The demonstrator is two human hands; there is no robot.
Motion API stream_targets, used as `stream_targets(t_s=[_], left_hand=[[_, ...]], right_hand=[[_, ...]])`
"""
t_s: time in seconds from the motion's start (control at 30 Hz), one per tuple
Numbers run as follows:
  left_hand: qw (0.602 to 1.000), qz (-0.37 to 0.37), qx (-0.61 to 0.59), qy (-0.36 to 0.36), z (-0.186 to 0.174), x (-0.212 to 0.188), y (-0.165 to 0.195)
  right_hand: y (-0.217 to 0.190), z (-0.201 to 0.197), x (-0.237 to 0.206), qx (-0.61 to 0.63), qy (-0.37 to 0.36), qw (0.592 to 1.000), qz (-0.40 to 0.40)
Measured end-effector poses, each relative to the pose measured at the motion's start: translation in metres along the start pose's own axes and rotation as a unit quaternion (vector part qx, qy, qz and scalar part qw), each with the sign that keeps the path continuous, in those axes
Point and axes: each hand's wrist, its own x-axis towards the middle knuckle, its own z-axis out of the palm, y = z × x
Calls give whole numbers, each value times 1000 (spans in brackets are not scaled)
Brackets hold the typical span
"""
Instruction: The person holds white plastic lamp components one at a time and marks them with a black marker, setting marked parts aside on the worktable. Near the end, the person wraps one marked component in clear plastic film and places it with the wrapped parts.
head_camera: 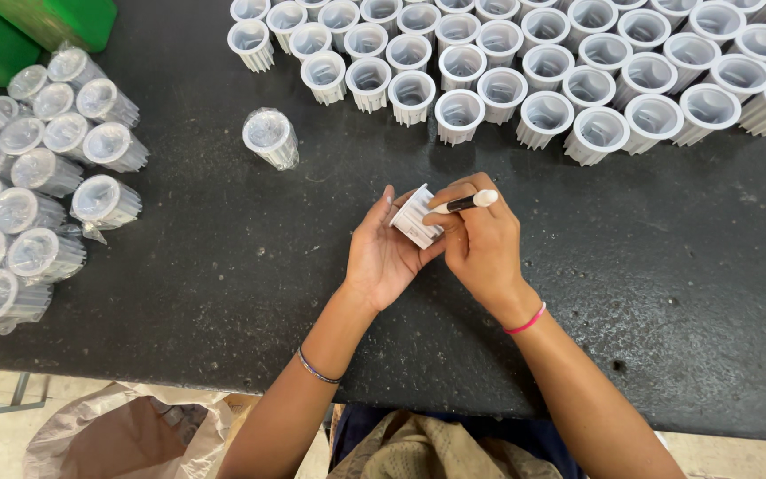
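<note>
A rough, speckled black stone-like tabletop carries a wide cluster of open white ribbed plastic cups along its far edge and a heap of plastic-wrapped ribbed cups at the left, with one wrapped cup lying apart. At the table's middle, the left hand cradles a white ribbed plastic cup, fingers curled around it. The right hand pinches a slim black pen with a white cap against it.
</note>
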Motion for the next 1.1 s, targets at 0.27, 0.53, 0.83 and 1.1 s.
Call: stream_targets(t_s=[0.27, 0.53, 0.83, 1.1], left_hand=[[1000, 4, 9, 2, 4, 0, 2], [1000, 8, 11, 4, 4, -1, 1], [1000, 6, 3, 6, 4, 0, 3], [1000, 10, 5, 7, 5, 0, 4]], right_hand=[[3, -1, 0, 22, 10, 1000, 19], [3, 0, 0, 15, 2, 1000, -16], [3, 1, 1, 19, -1, 1000, -4], [4, 1, 1, 10, -2, 1000, -10]])
